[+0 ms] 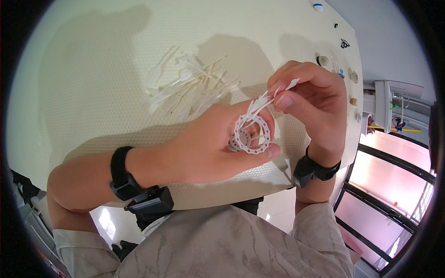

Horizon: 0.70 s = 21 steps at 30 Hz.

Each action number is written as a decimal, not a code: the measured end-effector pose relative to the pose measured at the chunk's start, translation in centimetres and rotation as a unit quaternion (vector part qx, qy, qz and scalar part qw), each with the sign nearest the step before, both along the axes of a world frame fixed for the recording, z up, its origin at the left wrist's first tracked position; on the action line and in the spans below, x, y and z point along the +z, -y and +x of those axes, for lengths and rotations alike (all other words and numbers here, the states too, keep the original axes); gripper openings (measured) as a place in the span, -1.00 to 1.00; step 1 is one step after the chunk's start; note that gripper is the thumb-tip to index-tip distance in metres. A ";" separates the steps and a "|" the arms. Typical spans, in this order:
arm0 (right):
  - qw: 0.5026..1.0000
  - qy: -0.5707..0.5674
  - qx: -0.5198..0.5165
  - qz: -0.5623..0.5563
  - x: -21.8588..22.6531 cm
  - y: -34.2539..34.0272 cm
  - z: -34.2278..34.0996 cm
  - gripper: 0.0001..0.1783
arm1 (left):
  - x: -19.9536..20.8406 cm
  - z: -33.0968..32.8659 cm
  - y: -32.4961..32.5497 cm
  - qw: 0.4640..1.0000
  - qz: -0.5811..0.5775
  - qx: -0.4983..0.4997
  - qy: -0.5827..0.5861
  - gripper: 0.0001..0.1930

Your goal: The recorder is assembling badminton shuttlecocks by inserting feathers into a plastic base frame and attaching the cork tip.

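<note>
My left hand [211,148] grips a small white plastic ring [252,134] with holes round its rim, held between thumb and fingers over the near edge of the table. Thin white plastic strips stick out of the ring toward the upper right. My right hand [310,99] pinches one of these strips [278,92] between thumb and forefinger, just above the ring. Both wrists wear black bands.
A loose pile of white plastic strips [190,85] lies on the cream textured table [92,92] behind my hands. Several small parts [323,60] sit along the table's right edge. A white stand [384,104] and a pink-lit floor lie to the right.
</note>
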State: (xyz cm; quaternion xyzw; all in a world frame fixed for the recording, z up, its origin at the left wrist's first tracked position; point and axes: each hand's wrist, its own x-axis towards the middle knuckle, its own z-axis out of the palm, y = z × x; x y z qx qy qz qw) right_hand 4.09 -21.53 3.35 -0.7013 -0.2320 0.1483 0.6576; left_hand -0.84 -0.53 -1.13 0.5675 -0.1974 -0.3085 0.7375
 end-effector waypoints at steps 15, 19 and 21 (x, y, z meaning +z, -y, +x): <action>0.994 -0.007 0.054 0.098 -1.1 0.2 1.3 -0.84 | 0.0 -0.1 -0.2 1.000 -0.005 -0.024 -0.001 -0.81; 0.998 0.017 -0.041 0.039 -0.5 -0.4 0.6 -0.54 | -0.4 -0.1 0.6 0.999 0.015 0.042 0.007 -0.80; 0.973 0.166 -0.093 -0.134 -0.1 -0.2 0.3 -0.41 | -0.5 -0.4 0.9 0.988 0.040 0.118 0.095 -0.76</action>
